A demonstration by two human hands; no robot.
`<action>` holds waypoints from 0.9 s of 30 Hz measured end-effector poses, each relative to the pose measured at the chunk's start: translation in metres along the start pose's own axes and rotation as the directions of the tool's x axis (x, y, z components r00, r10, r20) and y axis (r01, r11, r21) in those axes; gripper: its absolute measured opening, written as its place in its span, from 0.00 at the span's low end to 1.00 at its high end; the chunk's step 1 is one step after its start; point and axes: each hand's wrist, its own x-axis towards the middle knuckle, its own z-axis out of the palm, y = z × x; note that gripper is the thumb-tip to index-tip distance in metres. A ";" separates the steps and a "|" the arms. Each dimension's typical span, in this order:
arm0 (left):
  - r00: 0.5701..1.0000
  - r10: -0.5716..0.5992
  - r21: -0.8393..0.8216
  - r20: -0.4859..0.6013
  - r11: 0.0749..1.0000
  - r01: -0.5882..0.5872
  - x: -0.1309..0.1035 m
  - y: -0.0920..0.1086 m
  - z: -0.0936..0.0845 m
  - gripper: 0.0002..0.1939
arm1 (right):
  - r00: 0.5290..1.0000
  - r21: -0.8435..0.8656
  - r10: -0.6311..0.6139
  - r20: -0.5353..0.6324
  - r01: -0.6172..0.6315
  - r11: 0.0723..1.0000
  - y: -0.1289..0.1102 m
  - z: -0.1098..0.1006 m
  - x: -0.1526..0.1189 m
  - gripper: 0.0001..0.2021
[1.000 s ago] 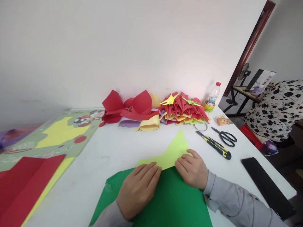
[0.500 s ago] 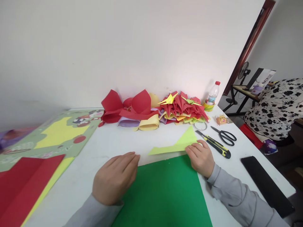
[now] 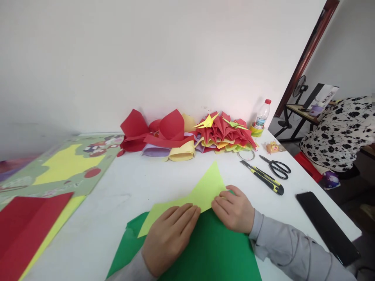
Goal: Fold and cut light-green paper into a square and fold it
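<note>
A light yellow-green paper piece (image 3: 202,187) lies over the far edge of a green sheet (image 3: 216,249), one pointed corner reaching toward the wall. My left hand (image 3: 172,236) rests on its lower edge, fingers pressed together and laid flat. At the piece's right side, my right hand (image 3: 233,209) has its fingers curled, pinching the paper's edge. The green sheet's left part looks bent near its far corner, and my left hand and sleeve cover some of it.
Folded paper shapes (image 3: 172,128) and red paper stars (image 3: 224,130) line the wall. Right of my hands lie a cutter (image 3: 265,179), scissors (image 3: 277,167) and a black object (image 3: 326,226). A bottle (image 3: 261,115) stands behind. Red sheets (image 3: 32,226) lie left. A person in patterned clothing (image 3: 340,132) is beyond.
My left hand has moved right onto the yellow-green paper. My right hand and that paper have shifted left and nearer, and the green sheet's left part is now bent.
</note>
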 end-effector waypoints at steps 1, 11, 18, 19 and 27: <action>1.000 -0.008 0.009 -0.003 1.000 0.008 -0.002 -0.004 -0.001 0.14 | 1.000 -0.011 0.016 0.001 -0.016 1.000 0.004 0.000 -0.002 0.11; 0.998 0.008 0.101 -0.064 0.995 -0.002 -0.006 -0.030 -0.009 0.10 | 0.985 -0.064 0.170 -0.042 -0.172 0.983 0.045 0.000 -0.022 0.12; 1.000 0.026 0.037 -0.006 0.999 -0.026 -0.006 -0.017 0.001 0.12 | 0.997 0.035 0.026 0.070 -0.028 0.999 0.015 0.006 -0.009 0.08; 1.000 0.026 0.022 -0.005 0.999 -0.026 -0.005 -0.014 0.002 0.13 | 0.996 0.036 -0.002 0.093 -0.001 0.999 0.011 0.007 -0.007 0.07; 0.997 0.079 -0.057 0.009 0.995 -0.079 0.001 0.001 0.004 0.15 | 0.986 0.066 -0.108 0.124 0.100 0.993 0.002 0.009 -0.005 0.11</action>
